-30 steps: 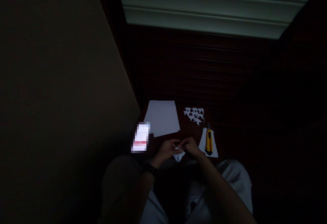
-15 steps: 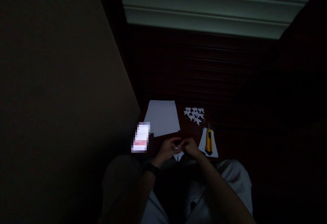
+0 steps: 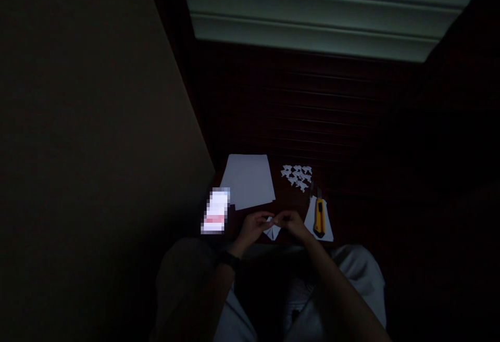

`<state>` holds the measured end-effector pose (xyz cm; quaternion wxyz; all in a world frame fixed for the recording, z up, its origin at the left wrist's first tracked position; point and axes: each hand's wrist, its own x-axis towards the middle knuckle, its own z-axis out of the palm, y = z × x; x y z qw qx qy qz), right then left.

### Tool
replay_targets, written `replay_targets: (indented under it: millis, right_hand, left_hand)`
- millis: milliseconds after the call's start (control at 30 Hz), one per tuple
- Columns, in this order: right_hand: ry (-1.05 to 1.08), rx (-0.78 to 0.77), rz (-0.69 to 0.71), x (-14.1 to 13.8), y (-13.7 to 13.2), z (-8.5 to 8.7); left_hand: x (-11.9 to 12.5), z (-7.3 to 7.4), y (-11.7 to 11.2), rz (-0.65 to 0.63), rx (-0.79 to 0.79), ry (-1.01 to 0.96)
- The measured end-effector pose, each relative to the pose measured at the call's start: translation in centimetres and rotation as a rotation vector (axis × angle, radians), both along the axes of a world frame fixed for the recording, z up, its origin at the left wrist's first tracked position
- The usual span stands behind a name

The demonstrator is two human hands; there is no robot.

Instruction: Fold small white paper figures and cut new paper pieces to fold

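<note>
In dim light my left hand (image 3: 253, 226) and my right hand (image 3: 291, 223) meet over the near edge of a dark wooden surface (image 3: 289, 204). Both pinch a small folded piece of white paper (image 3: 272, 229) between their fingertips. A dark watch sits on my left wrist. Just beyond the hands lies a stack of white paper sheets (image 3: 249, 179). Right of my right hand a yellow utility knife (image 3: 319, 216) rests on a white paper scrap (image 3: 325, 225).
A cluster of several small folded white paper shapes (image 3: 297, 175) lies at the back right. A lit phone screen (image 3: 216, 211) glows at the left. A plain wall (image 3: 86, 139) stands to the left and pale mouldings (image 3: 312, 14) run above. My lap is below.
The small paper piece has shifted slightly between my fingertips and sits a little higher; both hands stay in nearly the same spot.
</note>
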<state>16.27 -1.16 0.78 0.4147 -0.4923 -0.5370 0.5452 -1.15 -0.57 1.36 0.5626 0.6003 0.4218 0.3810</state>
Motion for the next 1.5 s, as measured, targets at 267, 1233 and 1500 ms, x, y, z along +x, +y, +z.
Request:
replay_targets:
  millis: [267, 1233, 1500]
  right_hand:
    - [-0.038, -0.044, -0.014, 0.0, 0.1, -0.3]
    - [-0.094, -0.049, 0.107, 0.2, 0.4, -0.7]
    - [-0.084, -0.064, 0.162, 0.1, 0.6, -0.1]
  left_hand:
    - [0.1, 0.1, 0.1, 0.023, 0.081, 0.030]
    - [1.3, 2.1, 0.9, 0.067, 0.431, 0.617]
    - [1.5, 3.3, -0.1, 0.073, 0.462, 0.631]
